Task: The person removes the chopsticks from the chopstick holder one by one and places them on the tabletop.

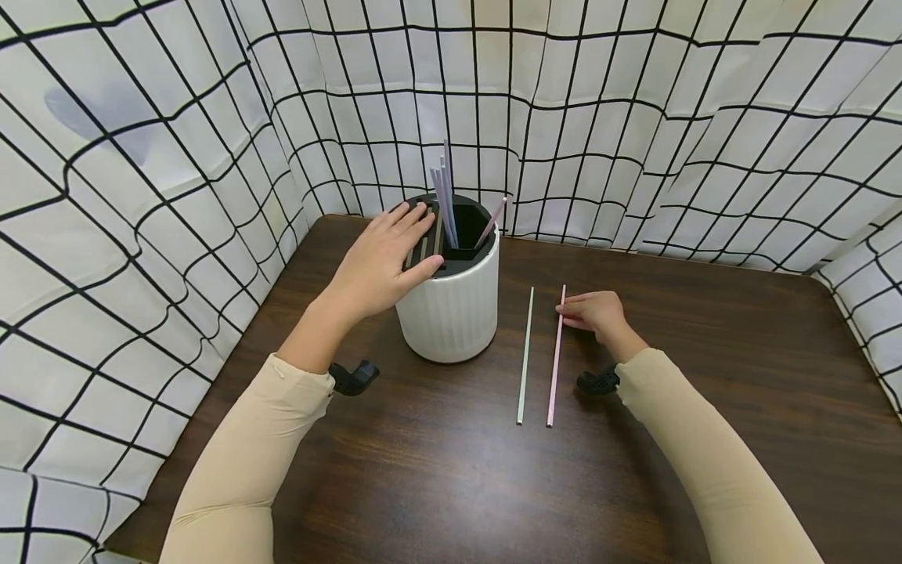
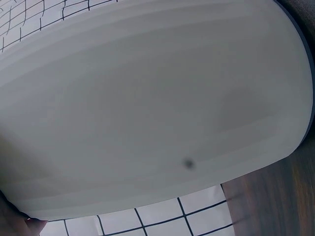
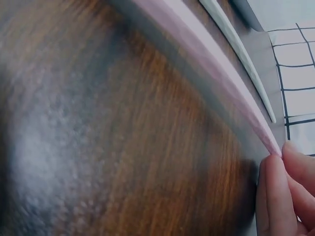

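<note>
My left hand [image 1: 387,254] rests on the black slotted top [image 1: 460,265] of a white ribbed utensil holder [image 1: 451,321], its fingers straight and spread. Several lilac chopsticks [image 1: 442,196] stand upright in the holder's opening, and a pink one [image 1: 492,221] leans against the rim. On the table, my right hand [image 1: 595,313] pinches a pink chopstick [image 1: 554,368] near its far, thin end. Left of it, roughly parallel, lies a pale green chopstick [image 1: 524,360]. The holder's smooth white wall [image 2: 147,108] fills most of the left wrist view, where hardly any of the hand shows.
The dark brown wooden table [image 1: 423,470] runs up to white, black-gridded curtains [image 1: 585,141] at the back and both sides. The holder stands near the back left. A black wrist mount sits under each forearm.
</note>
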Motion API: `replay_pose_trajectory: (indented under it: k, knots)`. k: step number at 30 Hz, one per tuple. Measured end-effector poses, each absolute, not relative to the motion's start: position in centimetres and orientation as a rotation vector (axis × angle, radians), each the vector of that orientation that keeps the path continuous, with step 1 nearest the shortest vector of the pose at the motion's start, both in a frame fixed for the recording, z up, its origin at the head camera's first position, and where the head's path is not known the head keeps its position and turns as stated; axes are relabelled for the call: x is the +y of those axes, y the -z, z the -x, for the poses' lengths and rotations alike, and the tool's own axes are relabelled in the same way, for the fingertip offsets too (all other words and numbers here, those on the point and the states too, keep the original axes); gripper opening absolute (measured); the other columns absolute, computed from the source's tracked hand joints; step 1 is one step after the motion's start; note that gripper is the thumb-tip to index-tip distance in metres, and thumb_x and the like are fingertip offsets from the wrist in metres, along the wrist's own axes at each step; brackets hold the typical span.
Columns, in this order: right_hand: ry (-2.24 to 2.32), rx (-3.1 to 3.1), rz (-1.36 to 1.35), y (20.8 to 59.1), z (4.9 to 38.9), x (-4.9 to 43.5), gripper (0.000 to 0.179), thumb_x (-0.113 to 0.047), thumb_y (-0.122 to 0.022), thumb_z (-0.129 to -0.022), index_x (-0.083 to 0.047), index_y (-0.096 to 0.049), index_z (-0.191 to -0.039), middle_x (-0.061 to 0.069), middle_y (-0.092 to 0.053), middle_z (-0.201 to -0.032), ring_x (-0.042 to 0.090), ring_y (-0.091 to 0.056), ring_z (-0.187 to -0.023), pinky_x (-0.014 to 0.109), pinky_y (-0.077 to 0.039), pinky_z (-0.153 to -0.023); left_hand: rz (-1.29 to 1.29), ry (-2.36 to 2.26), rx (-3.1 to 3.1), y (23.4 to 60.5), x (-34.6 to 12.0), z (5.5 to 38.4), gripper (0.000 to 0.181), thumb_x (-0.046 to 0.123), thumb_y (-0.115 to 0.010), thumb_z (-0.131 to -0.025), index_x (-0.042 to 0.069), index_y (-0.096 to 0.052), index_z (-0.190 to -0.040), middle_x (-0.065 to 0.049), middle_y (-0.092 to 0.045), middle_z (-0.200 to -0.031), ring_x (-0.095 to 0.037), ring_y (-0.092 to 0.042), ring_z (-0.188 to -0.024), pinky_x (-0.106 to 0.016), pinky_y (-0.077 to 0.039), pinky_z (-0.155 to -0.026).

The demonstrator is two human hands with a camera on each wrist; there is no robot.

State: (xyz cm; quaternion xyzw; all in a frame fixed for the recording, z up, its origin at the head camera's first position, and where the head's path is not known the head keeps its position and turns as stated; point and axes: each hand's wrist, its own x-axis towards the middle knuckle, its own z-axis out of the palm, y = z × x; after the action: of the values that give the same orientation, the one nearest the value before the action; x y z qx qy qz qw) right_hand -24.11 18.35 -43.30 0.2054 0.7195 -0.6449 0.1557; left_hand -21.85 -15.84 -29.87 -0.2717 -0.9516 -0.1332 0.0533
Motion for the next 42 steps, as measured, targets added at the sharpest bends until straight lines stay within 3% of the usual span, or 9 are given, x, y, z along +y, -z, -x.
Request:
replay_pose_trajectory:
  k: [9, 18, 23, 28, 32, 39, 42]
  knots:
    - [1.858, 2.103, -0.612, 43.2, 23.8, 18.1, 0.042, -0.001, -0.066, -0.093, 0.015, -0.056, -0.131, -0.007, -0.069, -0.068, 0.001, -0.069, -0.062, 0.025, -0.061, -0.069, 0.829, 0.408, -2.891, 29.9, -15.9, 21.8, 0.07, 0.051, -0.043, -0.102, 0.01, -0.031, -0.157, -0.01, -0.024, -0.165, -0.03, -0.014, -0.156, -0.049, -0.01, -0.128]
    - [1.922, 2.16, -0.481, 40.6, 23.5, 18.4, 0.046, -0.007, -0.067, -0.093, 0.009, -0.057, -0.135, -0.012, -0.068, -0.078, -0.001, -0.071, -0.072, 0.031, -0.056, -0.091, 0.823, 0.392, -2.899, 29.9, -15.8, 21.9, 0.07, 0.051, -0.043, -0.102, 0.01, -0.031, -0.157, -0.01, -0.024, -0.166, -0.03, -0.014, -0.156, -0.049, -0.01, -0.128]
    - [2.016, 2.129, -0.383, 37.9, 23.7, 18.1, 0.05, -0.01, -0.068, -0.093, 0.006, -0.055, -0.138, -0.015, -0.071, -0.08, -0.001, -0.072, -0.077, 0.028, -0.054, -0.094, 0.822, 0.397, -2.902, 30.0, -15.8, 22.0, 0.07, 0.051, -0.042, -0.102, 0.01, -0.03, -0.157, -0.01, -0.024, -0.166, -0.03, -0.013, -0.156, -0.049, -0.01, -0.128]
    - [2.056, 2.144, -0.297, 35.7, 23.5, 17.1, 0.051, -0.014, -0.071, -0.091, 0.002, -0.058, -0.137, 0.0, -0.072, -0.11, 0.001, -0.073, -0.089, 0.025, -0.055, -0.092, 0.822, 0.402, -2.902, 29.9, -15.8, 22.1, 0.07, 0.052, -0.042, -0.102, 0.011, -0.03, -0.157, -0.009, -0.023, -0.166, -0.029, -0.013, -0.156, -0.049, -0.009, -0.128]
    - [2.104, 2.148, -0.266, 34.3, 23.2, 16.1, 0.05, -0.015, -0.074, -0.089, -0.001, -0.06, -0.135, 0.012, -0.064, -0.134, 0.002, -0.073, -0.093, 0.021, -0.057, -0.089, 0.824, 0.402, -2.899, 29.9, -15.8, 22.0, 0.07, 0.052, -0.042, -0.102, 0.011, -0.031, -0.157, -0.009, -0.024, -0.166, -0.029, -0.013, -0.156, -0.049, -0.01, -0.128]
    - [2.236, 2.174, -0.093, 32.0, 22.5, 14.4, 0.046, -0.009, -0.078, -0.085, 0.003, -0.065, -0.127, -0.002, -0.075, -0.104, 0.004, -0.073, -0.091, 0.023, -0.057, -0.09, 0.82, 0.412, -2.907, 29.9, -15.8, 22.1, 0.071, 0.053, -0.042, -0.101, 0.011, -0.03, -0.157, -0.008, -0.023, -0.166, -0.028, -0.012, -0.156, -0.048, -0.008, -0.128]
    - [2.188, 2.266, 0.014, 31.3, 22.2, 13.5, 0.043, -0.009, -0.078, -0.085, 0.002, -0.067, -0.125, -0.001, -0.076, -0.104, 0.003, -0.072, -0.092, 0.021, -0.057, -0.09, 0.816, 0.406, -2.91, 29.9, -15.9, 22.0, 0.071, 0.053, -0.042, -0.101, 0.011, -0.03, -0.157, -0.008, -0.023, -0.166, -0.028, -0.012, -0.156, -0.047, -0.007, -0.128]
